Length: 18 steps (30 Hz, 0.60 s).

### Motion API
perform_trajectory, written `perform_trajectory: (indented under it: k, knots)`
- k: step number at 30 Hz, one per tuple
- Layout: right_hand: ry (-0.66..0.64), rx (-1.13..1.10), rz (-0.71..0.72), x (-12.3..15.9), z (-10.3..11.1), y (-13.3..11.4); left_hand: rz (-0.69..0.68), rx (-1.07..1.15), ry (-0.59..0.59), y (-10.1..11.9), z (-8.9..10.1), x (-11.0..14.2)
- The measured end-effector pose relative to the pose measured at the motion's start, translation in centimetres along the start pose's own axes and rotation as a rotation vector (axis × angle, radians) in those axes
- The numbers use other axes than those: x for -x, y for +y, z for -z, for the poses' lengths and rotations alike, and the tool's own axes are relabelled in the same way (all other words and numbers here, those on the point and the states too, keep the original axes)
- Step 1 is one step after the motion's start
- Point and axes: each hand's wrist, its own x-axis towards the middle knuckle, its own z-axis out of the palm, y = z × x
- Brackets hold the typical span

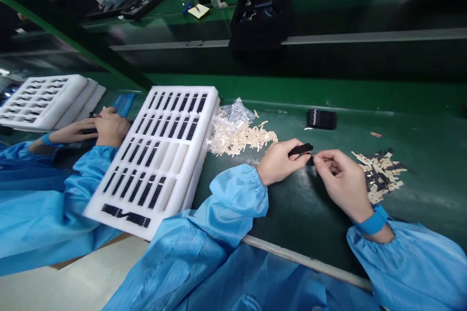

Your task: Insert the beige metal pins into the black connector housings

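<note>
My left hand [282, 161] is closed on a slim black strip-shaped part [301, 149], held above the green bench. Thumb and forefinger of my right hand [341, 177] pinch at the near end of this part, where a small gold-coloured bit shows; what exactly they grip is too small to make out. Right of my right hand lies a pile of small cream and black pieces [385, 172]. Beyond both hands, a row of black strips [321, 119] rests on the bench. A heap of cream-coloured pieces [248, 140] spreads to the left of my left hand.
A white foam tray [199, 155] with black strips in its slots sits on another at left. A clear plastic bag [233, 115] lies beside it. Further left, a co-worker's hands [109, 126] work near stacked foam trays [47, 102]. A black bin [260, 9] stands behind.
</note>
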Motion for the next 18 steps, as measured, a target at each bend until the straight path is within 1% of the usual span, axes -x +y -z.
perform_trajectory:
  k: [1,4,10,12,13,14,16,18]
  knots:
    - [-0.030,-0.005,0.001,0.0,0.0,0.0,-0.028,-0.024,0.002,0.1,-0.1,0.1]
    - [-0.051,-0.024,-0.006,0.2,0.0,0.2,-0.093,-0.058,0.012,0.2,-0.2,0.2]
    - [-0.054,-0.051,-0.015,0.0,0.1,0.2,-0.032,-0.029,-0.022,0.2,-0.4,0.3]
    - [-0.037,-0.117,-0.057,-0.2,0.2,-0.1,-0.018,0.050,-0.022,0.3,-0.3,0.0]
    - [-0.013,-0.162,-0.086,-0.4,0.3,-0.2,0.002,0.120,0.006,0.4,-0.1,-0.2]
    - [0.017,-0.204,-0.113,-0.5,0.4,-0.4,0.032,0.202,0.066,0.4,0.1,-0.4]
    - [0.072,-0.251,-0.147,-0.7,0.5,-0.6,0.099,0.372,0.273,0.4,0.9,-1.1]
    - [0.064,-0.266,-0.157,-0.9,0.0,-0.8,0.124,0.499,0.499,0.3,1.7,-1.7]
